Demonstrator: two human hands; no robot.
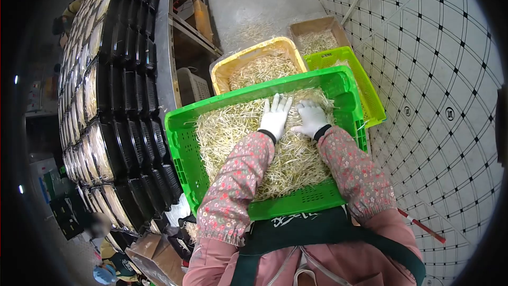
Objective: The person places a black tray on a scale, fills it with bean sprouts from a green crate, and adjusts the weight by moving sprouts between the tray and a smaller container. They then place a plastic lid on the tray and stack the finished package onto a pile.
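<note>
A large green plastic crate lies in front of me, full of bean sprouts with pale stems. In a white glove, my left hand rests on the sprouts near the middle of the crate, fingers stretched out and a little apart. Just to its right, my right hand, gloved too, presses onto the sprouts. Its thumb points away from the other fingers, which bend down with their tips partly among the sprouts. Neither hand shows anything lifted from the pile.
Beyond the crate stand a yellow tub of sprouts, a lime-green basket and a cardboard box with more sprouts. Tall stacks of black trays rise at left. A patterned wall borders the right. Another person is at lower left.
</note>
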